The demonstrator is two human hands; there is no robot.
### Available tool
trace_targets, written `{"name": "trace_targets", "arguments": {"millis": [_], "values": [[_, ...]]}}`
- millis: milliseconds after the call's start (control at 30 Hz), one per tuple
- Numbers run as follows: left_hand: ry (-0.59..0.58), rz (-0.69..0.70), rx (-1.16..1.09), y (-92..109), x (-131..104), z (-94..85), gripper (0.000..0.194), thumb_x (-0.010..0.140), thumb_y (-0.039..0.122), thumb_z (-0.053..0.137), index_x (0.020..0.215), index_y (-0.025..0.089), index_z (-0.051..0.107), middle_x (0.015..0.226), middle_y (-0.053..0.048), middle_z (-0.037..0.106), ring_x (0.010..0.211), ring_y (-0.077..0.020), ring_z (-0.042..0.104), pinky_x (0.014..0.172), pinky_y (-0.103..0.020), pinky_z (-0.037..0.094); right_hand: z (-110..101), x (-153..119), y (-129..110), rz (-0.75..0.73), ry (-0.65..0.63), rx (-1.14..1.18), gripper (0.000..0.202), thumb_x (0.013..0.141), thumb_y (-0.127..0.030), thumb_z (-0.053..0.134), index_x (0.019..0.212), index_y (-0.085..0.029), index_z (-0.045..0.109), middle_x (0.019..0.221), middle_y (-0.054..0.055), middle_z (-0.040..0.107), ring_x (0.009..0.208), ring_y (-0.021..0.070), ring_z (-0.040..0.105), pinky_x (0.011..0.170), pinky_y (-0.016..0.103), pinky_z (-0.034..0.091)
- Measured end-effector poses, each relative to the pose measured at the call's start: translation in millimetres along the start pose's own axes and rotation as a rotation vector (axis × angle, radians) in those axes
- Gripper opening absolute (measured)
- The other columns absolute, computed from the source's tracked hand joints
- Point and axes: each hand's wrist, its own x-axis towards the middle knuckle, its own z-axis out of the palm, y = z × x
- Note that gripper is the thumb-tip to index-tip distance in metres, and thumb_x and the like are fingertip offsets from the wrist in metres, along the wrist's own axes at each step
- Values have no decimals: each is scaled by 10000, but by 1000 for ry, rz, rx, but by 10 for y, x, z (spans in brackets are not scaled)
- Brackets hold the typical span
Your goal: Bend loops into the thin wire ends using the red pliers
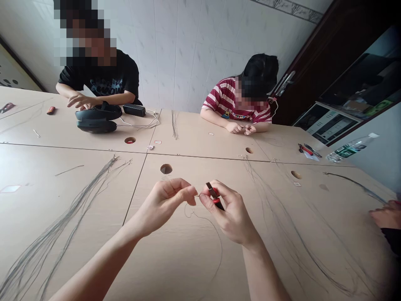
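Observation:
My left hand (171, 205) is closed, with thumb and index finger pinching the end of a thin grey cord. Opposite it, my right hand (227, 209) is wrapped round small pliers (213, 191) with a dark metal head and red and black handles. Its thumb and index fingertips also meet at a tiny light-coloured piece between the two hands, too small to name. Below the fingers the thin cord (221, 246) curls in a small loop and trails down over the table. Most of the pliers' handles are hidden in my right palm.
A bundle of grey cords (84, 196) lies at left, more cords (282, 225) at right. Across the table (188, 259) sit two people, near a black headset (97, 119). A water bottle (351, 148) and red-handled tools (305, 150) stand back right. Another person's hand (387, 219) shows at right.

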Motion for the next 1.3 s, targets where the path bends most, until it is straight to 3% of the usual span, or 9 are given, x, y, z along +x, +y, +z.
{"name": "trace_targets", "arguments": {"millis": [133, 333, 500, 600, 700, 800, 900, 1067, 1300], "values": [[-45, 25, -205, -44, 39, -10, 384, 978, 483, 456, 980, 173, 681, 969, -74, 718, 981, -223, 640, 976, -397, 438, -19, -8, 10, -3, 25, 12, 192, 952, -265, 546, 776, -208, 492, 750, -23, 479, 664, 108, 443, 612, 236, 365], [-274, -37, -339, -95, 86, 16, 504, 1001, 508, 347, 1018, 127, 677, 933, -127, 727, 932, -242, 655, 948, -427, 457, -64, -21, 14, -31, 56, -5, 214, 949, -266, 550, 756, -203, 483, 739, -23, 461, 665, 110, 438, 623, 243, 360], [-332, -125, -412, -127, 86, -24, 434, 933, 519, 518, 821, 138, 692, 504, 29, 520, 530, -112, 508, 729, -319, 496, -83, -9, 9, -32, 56, 0, 213, 950, -260, 547, 756, -202, 479, 738, -27, 457, 666, 108, 432, 629, 244, 353], [-451, -189, -514, -171, 53, -43, 348, 873, 452, 645, 726, 139, 683, 407, 77, 389, 420, -67, 385, 603, -256, 469, -79, -4, 19, -28, 69, 14, 203, 955, -257, 536, 767, -203, 482, 744, -29, 457, 663, 105, 428, 630, 243, 350], [-664, -172, -779, -166, -2, -12, 285, 856, 395, 675, 710, 152, 695, 350, 101, 297, 324, -39, 265, 441, -202, 415, -79, -5, 32, -23, 87, 29, 202, 961, -256, 524, 768, -207, 487, 734, -33, 437, 652, 104, 414, 622, 240, 348], [-797, -52, -1137, -28, -43, 36, 250, 922, 303, 587, 737, 172, 693, 310, 137, 169, 245, -10, 45, 245, -123, 233, -91, -11, 30, -19, 101, 53, 215, 964, -266, 521, 760, -210, 484, 728, -33, 425, 649, 107, 399, 611, 240, 342], [-632, 85, -1440, 217, -41, 67, 294, 947, 210, 522, 667, 188, 612, 297, 138, 227, 212, -2, 9, 188, -64, 197, -113, -25, 7, -46, 116, 86, 222, 963, -281, 531, 758, -211, 483, 727, -30, 433, 661, 112, 397, 619, 244, 345], [-250, 274, -1612, 511, 21, 88, 296, 953, 120, 457, 692, 204, 569, 319, 121, 375, 241, -15, 352, 228, -4, 259, -136, -54, -16, -84, 140, 71, 192, 958, -278, 546, 784, -216, 492, 757, -22, 457, 682, 118, 412, 625, 249, 355], [129, 517, -1590, 606, 157, 6, 351, 1056, 245, 246, 942, 189, 573, 557, 64, 643, 511, -32, 629, 594, -49, 525, -105, -65, 12, -128, 138, 9, 141, 947, -213, 531, 809, -220, 501, 781, -12, 485, 731, 134, 451, 659, 257, 382]]}}
